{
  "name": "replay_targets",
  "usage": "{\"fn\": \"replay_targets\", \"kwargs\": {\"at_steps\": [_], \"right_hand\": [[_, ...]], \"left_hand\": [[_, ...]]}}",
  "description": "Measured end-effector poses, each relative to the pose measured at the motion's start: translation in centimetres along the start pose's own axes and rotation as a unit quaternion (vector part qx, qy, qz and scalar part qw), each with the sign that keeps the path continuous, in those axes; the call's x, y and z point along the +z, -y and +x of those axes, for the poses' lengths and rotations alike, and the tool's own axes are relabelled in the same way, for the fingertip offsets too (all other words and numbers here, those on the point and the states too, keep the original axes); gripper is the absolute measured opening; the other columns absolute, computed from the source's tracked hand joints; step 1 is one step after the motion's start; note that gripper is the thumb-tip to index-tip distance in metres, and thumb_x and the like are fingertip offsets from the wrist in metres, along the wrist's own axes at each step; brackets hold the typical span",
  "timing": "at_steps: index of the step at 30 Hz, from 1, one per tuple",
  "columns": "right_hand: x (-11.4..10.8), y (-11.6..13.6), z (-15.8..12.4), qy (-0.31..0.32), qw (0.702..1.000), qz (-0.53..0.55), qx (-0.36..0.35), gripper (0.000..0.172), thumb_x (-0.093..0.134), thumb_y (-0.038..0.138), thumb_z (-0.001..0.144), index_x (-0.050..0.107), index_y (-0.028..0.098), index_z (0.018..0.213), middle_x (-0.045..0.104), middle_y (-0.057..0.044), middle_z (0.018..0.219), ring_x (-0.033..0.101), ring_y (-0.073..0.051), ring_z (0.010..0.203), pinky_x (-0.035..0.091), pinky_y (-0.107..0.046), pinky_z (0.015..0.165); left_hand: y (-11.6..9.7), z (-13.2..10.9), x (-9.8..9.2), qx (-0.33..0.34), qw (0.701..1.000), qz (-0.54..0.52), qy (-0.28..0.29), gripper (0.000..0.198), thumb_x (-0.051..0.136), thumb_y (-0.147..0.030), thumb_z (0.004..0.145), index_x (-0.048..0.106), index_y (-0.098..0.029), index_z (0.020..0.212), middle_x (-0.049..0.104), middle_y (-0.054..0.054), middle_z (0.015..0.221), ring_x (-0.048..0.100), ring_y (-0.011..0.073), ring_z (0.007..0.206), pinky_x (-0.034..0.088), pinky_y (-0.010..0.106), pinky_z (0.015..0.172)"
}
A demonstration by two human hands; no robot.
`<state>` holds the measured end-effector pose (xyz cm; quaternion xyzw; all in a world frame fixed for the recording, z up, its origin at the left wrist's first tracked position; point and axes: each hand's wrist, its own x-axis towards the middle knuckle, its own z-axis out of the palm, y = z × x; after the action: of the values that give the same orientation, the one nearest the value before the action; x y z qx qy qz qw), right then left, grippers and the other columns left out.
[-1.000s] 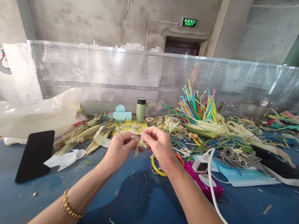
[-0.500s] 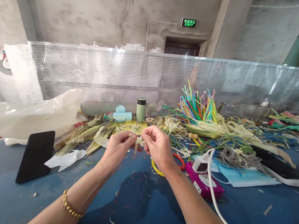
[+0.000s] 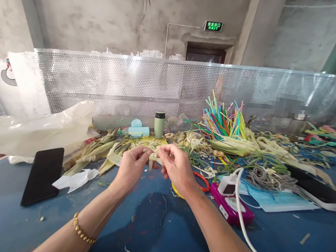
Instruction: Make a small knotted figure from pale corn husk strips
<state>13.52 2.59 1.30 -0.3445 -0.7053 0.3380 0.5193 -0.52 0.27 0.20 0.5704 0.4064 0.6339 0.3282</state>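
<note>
Pale strip (image 3: pixel 151 158) is pinched in the fingers of the left hand (image 3: pixel 130 166) and the right hand (image 3: pixel 178 167), with a bit hanging just below them. Green bottle (image 3: pixel 158 127) is parked beyond the fingers, black phone (image 3: pixel 43 177) is laid off to their left, purple box (image 3: pixel 233 211) to their right.

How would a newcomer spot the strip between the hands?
Start at the blue table, then find where the left hand and right hand nearly meet above it. The pale strip is pinched there, one short end dangling; unlike the husks lying left, it is held up.
</note>
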Motion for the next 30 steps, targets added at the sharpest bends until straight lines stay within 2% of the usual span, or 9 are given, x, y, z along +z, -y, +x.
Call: {"fn": "replay_targets", "kwargs": {"at_steps": [3, 7, 12, 18, 21, 23, 26, 30], "right_hand": [[-0.5, 0.2, 0.1, 0.011, 1.0, -0.005, 0.006, 0.027, 0.061, 0.044, 0.083, 0.061, 0.017, 0.081, 0.054, 0.002, 0.055, 0.045, -0.01, 0.043, 0.034, -0.022, 0.04], [-0.9, 0.6, 0.1, 0.084, 0.996, 0.018, 0.023, 0.028, 0.065, 0.039, 0.08, 0.062, 0.015, 0.066, 0.056, 0.002, 0.052, 0.04, -0.007, 0.04, 0.03, -0.021, 0.04], [-1.1, 0.7, 0.0, 0.127, 0.989, 0.05, 0.052, 0.023, 0.065, 0.035, 0.079, 0.062, 0.014, 0.069, 0.05, 0.005, 0.044, 0.04, -0.006, 0.037, 0.03, -0.021, 0.041], [-0.5, 0.3, -0.1, 0.094, 0.993, 0.061, 0.028, 0.023, 0.064, 0.035, 0.079, 0.059, 0.015, 0.07, 0.054, 0.004, 0.05, 0.042, -0.007, 0.037, 0.033, -0.021, 0.04], [-0.4, 0.0, 0.0, 0.077, 0.995, 0.061, 0.016, 0.023, 0.063, 0.035, 0.079, 0.057, 0.016, 0.068, 0.053, 0.004, 0.049, 0.043, -0.007, 0.037, 0.033, -0.021, 0.039], [-0.4, -0.2, 0.2, 0.065, 0.996, 0.058, 0.015, 0.023, 0.062, 0.035, 0.08, 0.057, 0.016, 0.067, 0.051, 0.005, 0.047, 0.043, -0.008, 0.036, 0.032, -0.022, 0.039], [-0.5, -0.5, 0.3, 0.052, 0.997, 0.055, 0.008, 0.023, 0.061, 0.037, 0.08, 0.057, 0.017, 0.069, 0.052, 0.004, 0.048, 0.042, -0.008, 0.036, 0.033, -0.022, 0.039], [-0.4, -0.7, 0.4, 0.04, 0.999, 0.021, -0.017, 0.021, 0.06, 0.035, 0.081, 0.059, 0.017, 0.072, 0.059, 0.002, 0.057, 0.043, -0.008, 0.04, 0.034, -0.022, 0.041]], "left_hand": [[0.1, 0.2, -0.2, 0.001, 1.0, 0.018, -0.014, 0.022, 0.062, -0.038, 0.081, 0.065, -0.017, 0.084, 0.066, 0.0, 0.059, 0.063, 0.0172, 0.056, 0.046, 0.027, 0.059], [0.0, 0.2, -0.4, 0.015, 0.999, 0.043, -0.011, 0.021, 0.06, -0.036, 0.082, 0.065, -0.016, 0.083, 0.065, 0.0, 0.056, 0.059, 0.015, 0.054, 0.043, 0.025, 0.058], [-0.2, 0.2, -0.4, 0.023, 0.999, 0.045, 0.006, 0.018, 0.059, -0.033, 0.083, 0.063, -0.016, 0.081, 0.062, -0.002, 0.052, 0.056, 0.0133, 0.053, 0.041, 0.024, 0.058], [-0.4, 0.1, -0.3, -0.001, 1.0, -0.013, 0.0, 0.018, 0.061, -0.033, 0.081, 0.063, -0.015, 0.081, 0.06, -0.002, 0.051, 0.057, 0.0137, 0.051, 0.042, 0.026, 0.061], [-0.7, 0.1, -0.3, -0.007, 0.999, -0.037, 0.008, 0.021, 0.062, -0.035, 0.082, 0.066, -0.014, 0.081, 0.062, 0.0, 0.056, 0.058, 0.014, 0.06, 0.043, 0.026, 0.066], [-0.9, 0.1, -0.3, -0.015, 0.997, -0.07, 0.034, 0.023, 0.064, -0.037, 0.081, 0.068, -0.013, 0.079, 0.065, 0.002, 0.062, 0.059, 0.0142, 0.067, 0.044, 0.028, 0.074], [-1.0, 0.1, -0.3, -0.045, 0.987, -0.138, 0.07, 0.021, 0.074, -0.032, 0.073, 0.07, -0.012, 0.077, 0.067, 0.004, 0.07, 0.06, 0.0138, 0.07, 0.044, 0.03, 0.082], [-0.7, 0.3, -0.5, -0.102, 0.971, -0.199, 0.081, 0.022, 0.081, -0.025, 0.064, 0.073, -0.011, 0.078, 0.068, 0.005, 0.071, 0.062, 0.014, 0.071, 0.045, 0.03, 0.082]]}}
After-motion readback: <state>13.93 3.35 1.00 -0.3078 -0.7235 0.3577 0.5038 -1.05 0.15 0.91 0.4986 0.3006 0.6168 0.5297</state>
